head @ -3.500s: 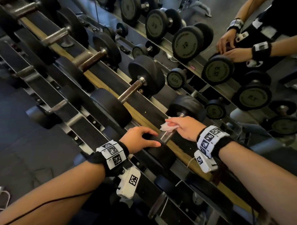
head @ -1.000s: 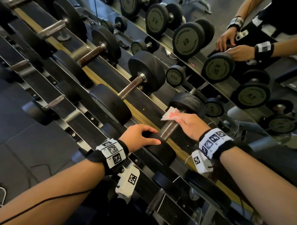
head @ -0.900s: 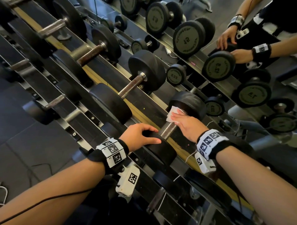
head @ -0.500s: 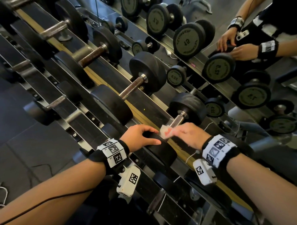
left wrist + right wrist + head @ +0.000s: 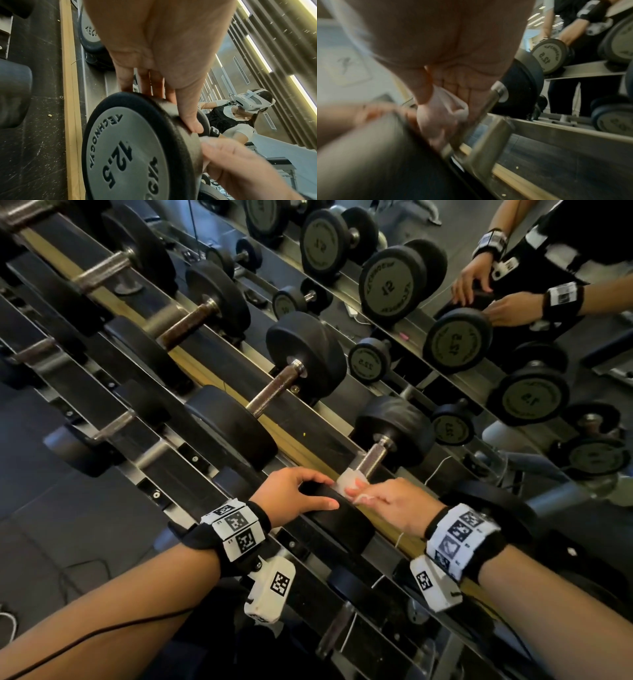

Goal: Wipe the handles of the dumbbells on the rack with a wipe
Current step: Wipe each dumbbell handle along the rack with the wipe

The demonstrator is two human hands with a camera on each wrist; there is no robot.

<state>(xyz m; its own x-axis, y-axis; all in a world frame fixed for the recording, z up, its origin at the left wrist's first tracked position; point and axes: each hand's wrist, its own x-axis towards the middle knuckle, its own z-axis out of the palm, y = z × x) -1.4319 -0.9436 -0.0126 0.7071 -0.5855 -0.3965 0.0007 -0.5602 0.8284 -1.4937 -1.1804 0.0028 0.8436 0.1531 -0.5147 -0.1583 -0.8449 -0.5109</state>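
A 12.5 dumbbell lies on the top shelf of the rack (image 5: 346, 451), with its metal handle (image 5: 371, 455) running from a far black head (image 5: 397, 426) to a near head (image 5: 329, 498). My left hand (image 5: 301, 494) grips the near head (image 5: 142, 148), fingers over its rim and thumb on the side. My right hand (image 5: 373, 498) pinches a crumpled white wipe (image 5: 347, 479) against the near end of the handle, beside the near head. In the right wrist view the wipe (image 5: 440, 115) is bunched between thumb and fingers, touching the handle (image 5: 481, 108).
Other dumbbells lie to the left on the same shelf, the nearest with a brown handle (image 5: 274, 390). Lower shelves hold more handles (image 5: 113, 424). A mirror behind the rack reflects the weights and my hands (image 5: 479, 292). Dark floor (image 5: 51, 525) lies at the left.
My right hand slid the wipe along the handle from the far head back toward the near head. The left hand stayed on the near head.
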